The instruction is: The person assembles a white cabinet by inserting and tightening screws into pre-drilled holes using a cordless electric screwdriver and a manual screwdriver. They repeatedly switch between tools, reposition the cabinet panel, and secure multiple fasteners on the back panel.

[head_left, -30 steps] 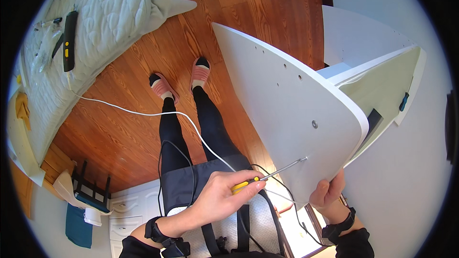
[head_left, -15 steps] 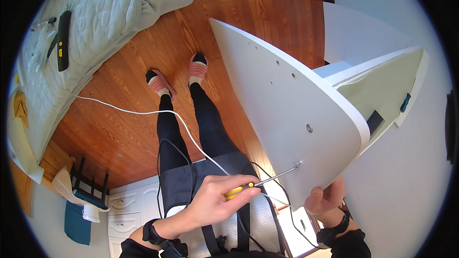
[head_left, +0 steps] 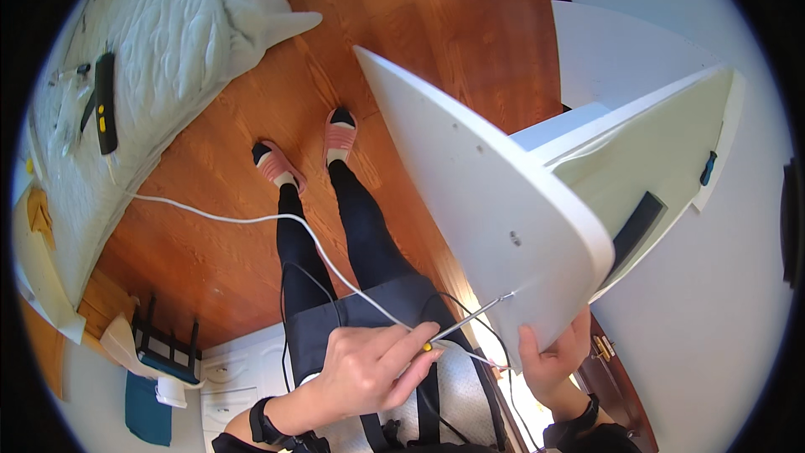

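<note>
A white board [head_left: 453, 193] with a rounded corner and several holes stands at a slant in front of me, part of a larger white piece of furniture. My left hand [head_left: 365, 369] is closed around the yellow handle of a screwdriver [head_left: 470, 320]. The tip meets the board's face near its lower corner, at what looks like a fastener hole. A metal fitting [head_left: 515, 238] sits higher on the same face. My right hand [head_left: 555, 362] grips the board's lower edge, thumb on the face and fingers mostly behind it.
A white cable [head_left: 201, 215] runs from a black power strip [head_left: 106, 105] on the quilted bed [head_left: 159, 42] across my legs. Another screwdriver [head_left: 708, 169] lies on the furniture's far panel. A dark stool [head_left: 168, 335] stands lower left, near white drawers [head_left: 239, 377].
The board has shifted left in view and its face is seen more edge-on. My left hand and the screwdriver have moved slightly lower and left, the tip still at the board.
</note>
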